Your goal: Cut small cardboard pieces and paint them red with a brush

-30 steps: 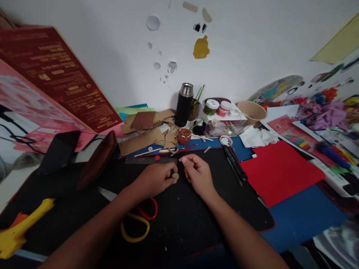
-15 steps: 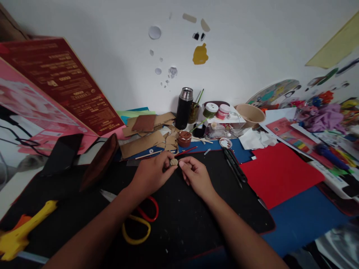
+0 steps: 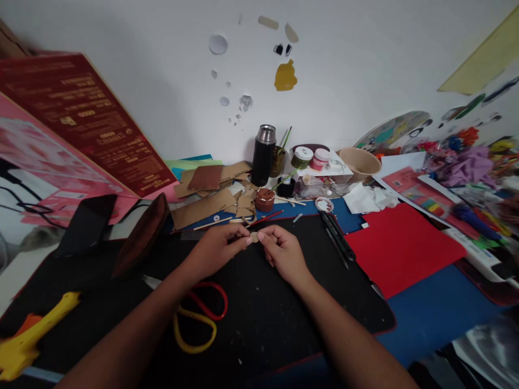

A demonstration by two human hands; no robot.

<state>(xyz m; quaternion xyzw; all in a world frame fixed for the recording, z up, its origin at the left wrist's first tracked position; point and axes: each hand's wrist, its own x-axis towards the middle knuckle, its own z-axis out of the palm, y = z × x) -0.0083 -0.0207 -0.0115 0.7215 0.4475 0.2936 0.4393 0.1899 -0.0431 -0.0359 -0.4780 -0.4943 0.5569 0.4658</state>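
Note:
Between my fingertips is a small round tan piece (image 3: 254, 237) that looks like a cardboard disc. My left hand (image 3: 221, 246) pinches its left edge between thumb and forefinger. On the other edge, my right hand (image 3: 281, 248) grips it in a pinch, covering part of it. Both hands are above the black mat (image 3: 259, 313). Scissors with one red and one yellow handle (image 3: 197, 330) lie under my left forearm, which hides part of them. Just beyond the fingers are a red pencil-like stick (image 3: 265, 218) and an open jar of brown paint (image 3: 265, 200).
Cardboard scraps (image 3: 206, 208) lie behind my left hand, beside a black flask (image 3: 264, 156). A black cutter (image 3: 338, 237) and red paper (image 3: 405, 251) are on the right. At left are a yellow glue gun (image 3: 40, 335), a phone (image 3: 87, 224) and a brown curved piece (image 3: 141, 237).
My right fingers have closed onto the tan disc's right edge, and the disc has turned and shows less. The whole view has shifted slightly.

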